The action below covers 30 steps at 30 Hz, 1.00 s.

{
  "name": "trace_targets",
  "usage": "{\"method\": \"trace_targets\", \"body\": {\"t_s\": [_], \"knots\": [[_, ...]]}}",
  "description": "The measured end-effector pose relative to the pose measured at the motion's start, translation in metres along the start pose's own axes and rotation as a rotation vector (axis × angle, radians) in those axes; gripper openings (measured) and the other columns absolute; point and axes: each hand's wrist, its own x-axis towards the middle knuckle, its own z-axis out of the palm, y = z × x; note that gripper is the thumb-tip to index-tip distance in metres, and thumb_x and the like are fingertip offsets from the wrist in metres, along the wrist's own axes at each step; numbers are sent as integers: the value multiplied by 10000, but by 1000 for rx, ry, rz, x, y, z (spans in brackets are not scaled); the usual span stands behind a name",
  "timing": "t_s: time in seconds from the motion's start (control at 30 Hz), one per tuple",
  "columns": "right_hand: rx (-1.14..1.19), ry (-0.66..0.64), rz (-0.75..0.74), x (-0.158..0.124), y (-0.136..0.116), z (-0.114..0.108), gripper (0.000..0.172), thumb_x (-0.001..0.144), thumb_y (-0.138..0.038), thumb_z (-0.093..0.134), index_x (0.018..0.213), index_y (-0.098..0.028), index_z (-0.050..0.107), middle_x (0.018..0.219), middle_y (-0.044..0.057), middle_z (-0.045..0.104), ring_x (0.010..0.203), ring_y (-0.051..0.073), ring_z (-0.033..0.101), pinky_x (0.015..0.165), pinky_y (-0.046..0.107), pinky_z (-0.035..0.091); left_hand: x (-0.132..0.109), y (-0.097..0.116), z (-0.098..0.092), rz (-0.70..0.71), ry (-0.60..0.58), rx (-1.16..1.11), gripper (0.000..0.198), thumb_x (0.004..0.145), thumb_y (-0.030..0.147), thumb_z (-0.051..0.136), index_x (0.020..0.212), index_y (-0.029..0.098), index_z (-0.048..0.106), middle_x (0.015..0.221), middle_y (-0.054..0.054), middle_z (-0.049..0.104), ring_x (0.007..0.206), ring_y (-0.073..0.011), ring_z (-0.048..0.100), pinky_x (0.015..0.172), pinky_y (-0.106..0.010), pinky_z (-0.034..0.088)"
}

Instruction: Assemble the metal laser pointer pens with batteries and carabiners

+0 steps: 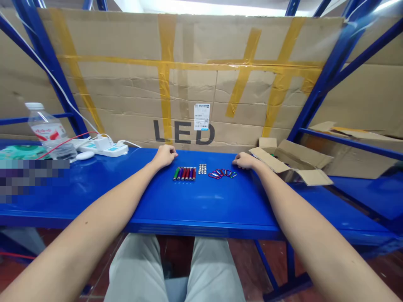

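Observation:
My left hand (165,156) rests on the blue tabletop with its fingers curled in, just behind and left of a row of small metal flashlights (184,174). The flashlights lie side by side in green, purple and red. To their right, several silver button cells (202,169) form a neat grid. Farther right, several coloured carabiners (222,173), mostly red with a green one at the end, lie fanned out and overlapping. My right hand (244,160) sits just behind the carabiners, fingers curled and touching none of them. Neither hand shows anything held.
An open cardboard box (291,161) stands right of my right hand. At the left are a power strip (108,147) with cables, a white mouse-like item (85,155) and a plastic bottle (47,128). A large taped cardboard panel (132,96) backs the table; blue posts flank it.

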Motion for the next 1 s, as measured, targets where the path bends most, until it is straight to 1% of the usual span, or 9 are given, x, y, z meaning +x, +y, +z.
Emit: {"method": "trace_targets", "body": {"t_s": [0.13, 0.23, 0.33, 0.47, 0.57, 0.67, 0.8, 0.9, 1.0], "knots": [[-7, -17, 9, 3, 2, 0, 173, 794, -270, 635, 678, -162, 566, 594, 32, 585, 461, 123, 490, 482, 268, 390, -1, 2, -1, 35, 28, -8, 104, 748, 196, 687, 646, 179, 677, 725, -61, 697, 773, -214, 635, 754, -322, 464], [-14, -27, 14, 3, 3, -1, 173, 795, -288, 646, 696, -163, 579, 599, 25, 593, 470, 116, 495, 496, 259, 401, -3, 3, 0, -1, -8, -123, 122, 744, 190, 686, 627, 180, 651, 638, -41, 659, 692, -196, 623, 742, -329, 476], [-11, -32, 7, 2, 3, -2, 180, 797, -299, 652, 702, -163, 583, 600, 25, 596, 469, 112, 499, 493, 253, 403, -3, 8, 0, -130, -68, -513, 91, 749, 195, 672, 680, 177, 616, 643, -27, 636, 655, -184, 631, 683, -328, 503], [-5, -36, 11, 2, 1, -2, 182, 797, -294, 656, 701, -156, 587, 598, 29, 591, 461, 112, 496, 476, 252, 395, 0, 13, -7, -393, -106, -1230, 77, 743, 152, 536, 674, 177, 511, 765, -60, 643, 803, -217, 686, 715, -347, 543], [-13, -32, 19, 1, -1, -2, 176, 799, -291, 656, 704, -157, 592, 605, 27, 597, 470, 116, 504, 489, 259, 406, 0, 11, -12, -529, -172, -1478, 133, 694, 154, 480, 610, 203, 391, 721, -82, 618, 800, -248, 685, 739, -382, 553], [-24, -34, 22, -2, -3, -3, 173, 809, -277, 639, 695, -157, 590, 605, 29, 594, 468, 120, 504, 496, 267, 408, 0, 8, -14, -590, -205, -1548, 180, 667, 161, 479, 606, 224, 321, 690, -86, 605, 743, -254, 666, 722, -399, 552], [-32, -41, 21, -4, -5, -4, 166, 814, -265, 627, 697, -153, 588, 608, 35, 593, 460, 121, 495, 489, 267, 401, -1, 9, -11, -632, -215, -1576, 188, 675, 155, 466, 617, 230, 302, 680, -88, 604, 711, -248, 659, 720, -401, 550], [-35, -32, 21, -4, -5, -4, 157, 812, -272, 627, 712, -155, 595, 614, 34, 599, 462, 123, 501, 491, 265, 409, 0, 10, -11, -654, -189, -1569, 189, 713, 150, 456, 612, 225, 316, 687, -88, 614, 720, -245, 670, 742, -402, 552], [-36, -32, 31, -3, -5, -2, 136, 806, -268, 628, 740, -150, 618, 618, 36, 609, 465, 126, 510, 496, 264, 426, 1, 8, -10, -615, -172, -1529, 171, 745, 138, 466, 605, 206, 394, 727, -93, 646, 810, -253, 695, 784, -393, 553]]}}
